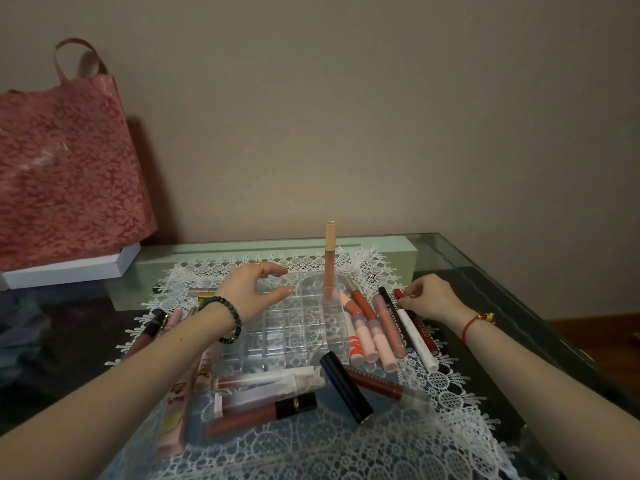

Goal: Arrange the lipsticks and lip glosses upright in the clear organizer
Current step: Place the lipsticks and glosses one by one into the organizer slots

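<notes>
Pink floral-patterned bag [65, 161] far left. White lace doily [398, 427] under clear organizer [277, 334]. Peach-orange gloss tube [329, 261] upright. Dark green bead bracelet [228, 317]; red cord bracelet [469, 327]. Navy lipstick [346, 386] near.

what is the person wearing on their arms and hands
Both forearms are bare, with no sleeves in view. The left hand has a gold ring and a dark green beaded bracelet at the wrist. The right hand has a red cord bracelet with a small gold charm.
</notes>
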Demonstrator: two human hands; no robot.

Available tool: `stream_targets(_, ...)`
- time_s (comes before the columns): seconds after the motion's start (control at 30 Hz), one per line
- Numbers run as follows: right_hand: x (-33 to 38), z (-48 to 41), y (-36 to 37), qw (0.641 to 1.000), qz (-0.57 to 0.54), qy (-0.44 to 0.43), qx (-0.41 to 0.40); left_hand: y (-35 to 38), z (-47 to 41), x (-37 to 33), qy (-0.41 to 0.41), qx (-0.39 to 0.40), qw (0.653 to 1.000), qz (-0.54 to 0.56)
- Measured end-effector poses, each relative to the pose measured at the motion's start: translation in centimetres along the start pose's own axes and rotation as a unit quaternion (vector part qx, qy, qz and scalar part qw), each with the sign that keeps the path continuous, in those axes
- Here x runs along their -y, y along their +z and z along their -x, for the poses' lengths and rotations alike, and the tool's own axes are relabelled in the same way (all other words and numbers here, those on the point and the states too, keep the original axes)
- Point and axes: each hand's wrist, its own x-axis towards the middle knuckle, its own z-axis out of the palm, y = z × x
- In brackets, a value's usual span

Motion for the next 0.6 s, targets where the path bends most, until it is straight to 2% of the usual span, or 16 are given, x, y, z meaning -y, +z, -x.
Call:
stream_targets(0.33, 0.8, -0.3, 0.0, 0.999, -0.014, 0.036, -0.010, 0.0, 0.0, 0.1, -0.002, 0.012, 1.000, 0.008)
stream_targets(0.6, 2.1, 0.9, -3.6, 0.988, -0.141, -0.050, 0.028, -0.3, 0.4, -0.2, 0.010, 0.014, 1.000, -0.009)
